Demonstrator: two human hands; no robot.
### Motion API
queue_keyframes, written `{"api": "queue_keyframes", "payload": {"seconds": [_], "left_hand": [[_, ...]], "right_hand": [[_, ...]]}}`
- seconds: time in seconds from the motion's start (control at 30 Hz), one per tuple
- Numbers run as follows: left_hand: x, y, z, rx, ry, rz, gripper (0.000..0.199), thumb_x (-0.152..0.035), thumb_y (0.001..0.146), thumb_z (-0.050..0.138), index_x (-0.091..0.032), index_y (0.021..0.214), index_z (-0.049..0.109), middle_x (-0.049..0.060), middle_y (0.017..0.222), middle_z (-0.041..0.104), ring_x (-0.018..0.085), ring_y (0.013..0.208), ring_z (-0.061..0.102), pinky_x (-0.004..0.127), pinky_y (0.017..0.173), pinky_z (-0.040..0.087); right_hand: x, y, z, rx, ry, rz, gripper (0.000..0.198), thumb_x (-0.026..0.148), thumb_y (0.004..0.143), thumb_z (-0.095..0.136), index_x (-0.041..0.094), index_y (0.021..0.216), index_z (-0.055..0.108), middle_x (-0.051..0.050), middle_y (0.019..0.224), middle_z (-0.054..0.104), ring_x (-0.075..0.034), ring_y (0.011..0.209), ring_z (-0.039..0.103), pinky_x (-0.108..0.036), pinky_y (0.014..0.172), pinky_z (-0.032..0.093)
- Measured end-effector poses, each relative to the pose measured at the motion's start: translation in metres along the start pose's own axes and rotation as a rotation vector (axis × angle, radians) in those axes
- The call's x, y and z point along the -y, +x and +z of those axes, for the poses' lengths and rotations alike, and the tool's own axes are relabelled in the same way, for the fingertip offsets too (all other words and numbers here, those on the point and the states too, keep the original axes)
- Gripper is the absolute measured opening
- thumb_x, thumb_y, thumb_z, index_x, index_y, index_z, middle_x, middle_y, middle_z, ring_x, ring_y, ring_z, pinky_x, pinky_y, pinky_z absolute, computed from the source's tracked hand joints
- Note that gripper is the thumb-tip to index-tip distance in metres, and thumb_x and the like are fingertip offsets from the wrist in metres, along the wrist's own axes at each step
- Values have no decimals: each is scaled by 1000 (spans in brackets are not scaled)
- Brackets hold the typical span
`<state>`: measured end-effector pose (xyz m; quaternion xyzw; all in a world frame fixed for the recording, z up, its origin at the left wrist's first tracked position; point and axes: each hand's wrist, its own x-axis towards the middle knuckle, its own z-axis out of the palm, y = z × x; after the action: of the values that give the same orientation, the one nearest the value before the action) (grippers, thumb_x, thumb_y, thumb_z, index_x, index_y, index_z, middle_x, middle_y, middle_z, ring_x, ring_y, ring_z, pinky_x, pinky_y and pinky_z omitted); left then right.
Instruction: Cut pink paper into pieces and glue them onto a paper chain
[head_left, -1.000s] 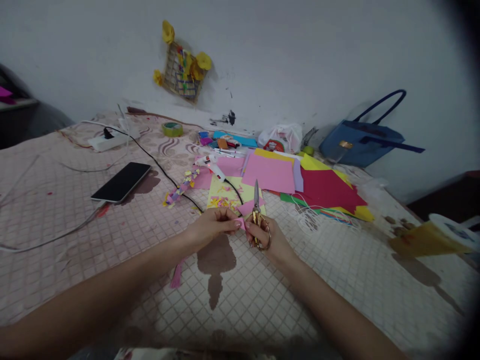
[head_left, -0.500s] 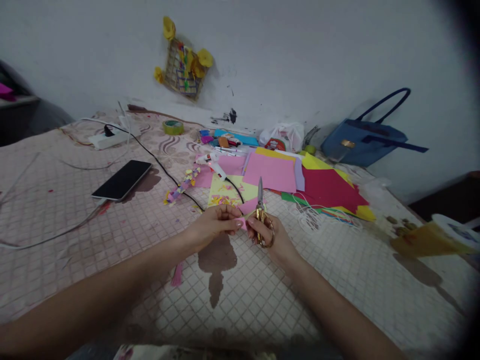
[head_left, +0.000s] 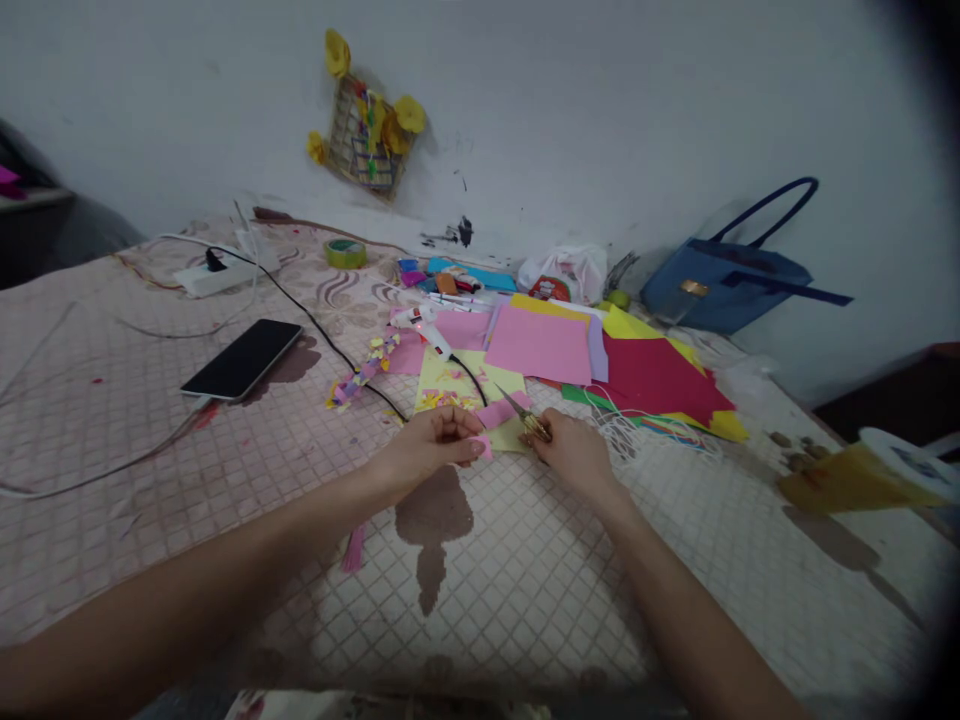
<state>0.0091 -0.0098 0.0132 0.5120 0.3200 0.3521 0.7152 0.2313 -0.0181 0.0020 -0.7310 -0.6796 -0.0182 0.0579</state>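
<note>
My left hand (head_left: 442,440) pinches a small pink piece of paper (head_left: 486,446) between thumb and fingers. To its right, my right hand (head_left: 574,450) is closed round the gold handles of a pair of scissors (head_left: 525,415). The blades point up and to the left, over a pink paper strip (head_left: 498,411). Beneath these lies a yellow sheet (head_left: 495,374), with small pink and yellow paper cuttings (head_left: 450,400) on it. A glue gun (head_left: 424,330) rests at the sheet's far edge, its black cord running towards me.
A decorated paper stick (head_left: 364,372) and a phone (head_left: 244,360) lie to the left. Coloured sheets (head_left: 540,345) and white string (head_left: 626,430) are on the right, with a tipped yellow tub (head_left: 862,475) beyond. A power strip (head_left: 225,272), tape (head_left: 346,253) and blue bag (head_left: 727,280) stand further back.
My right hand has moved right, away from the left hand, and the scissors have turned from upright to slanting up and left. My left hand stays nearly in place with the pink piece.
</note>
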Motion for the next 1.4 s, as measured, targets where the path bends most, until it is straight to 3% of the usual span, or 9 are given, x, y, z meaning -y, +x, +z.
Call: {"api": "queue_keyframes", "payload": {"seconds": [0.17,0.27,0.4,0.53,1.0,1.4], "left_hand": [[-2,-1,2,-6,16,27,26,-22,66,71,-14,85,54,-1,71,57,7,62,52,22,61,41],[-2,-1,2,-2,19,37,26,-21,66,70,-14,86,54,-1,72,57,7,63,53,22,61,40],[0,-1,1,9,37,62,27,-21,67,69,-14,89,54,0,74,57,8,65,54,23,62,40],[2,0,0,29,56,112,31,-19,67,69,-13,93,53,1,75,58,9,68,55,24,64,41],[2,0,2,34,124,155,31,-20,69,67,-14,96,53,1,75,60,11,70,57,27,69,43],[0,-5,5,-32,365,253,27,-15,72,60,-14,97,50,-1,72,57,10,65,53,25,64,42]], "right_hand": [[-6,0,-6,-50,191,-94,16,31,73,61,18,83,59,-6,82,60,-18,72,56,-26,58,35],[4,-5,-15,-117,502,-194,11,27,79,54,18,81,59,-4,80,59,-16,71,55,-26,60,39],[31,-21,-26,66,994,-293,17,31,85,46,18,85,59,-2,72,57,-12,63,51,-23,53,39],[47,-33,-29,146,1184,-284,18,32,85,48,18,83,58,0,70,54,-10,59,49,-21,50,38],[47,-34,-25,147,1240,-253,13,30,81,54,18,83,59,0,69,54,-10,60,48,-21,50,36],[50,-37,-23,53,1032,-269,10,28,79,57,19,80,59,-1,74,59,-12,63,52,-23,54,38]]}}
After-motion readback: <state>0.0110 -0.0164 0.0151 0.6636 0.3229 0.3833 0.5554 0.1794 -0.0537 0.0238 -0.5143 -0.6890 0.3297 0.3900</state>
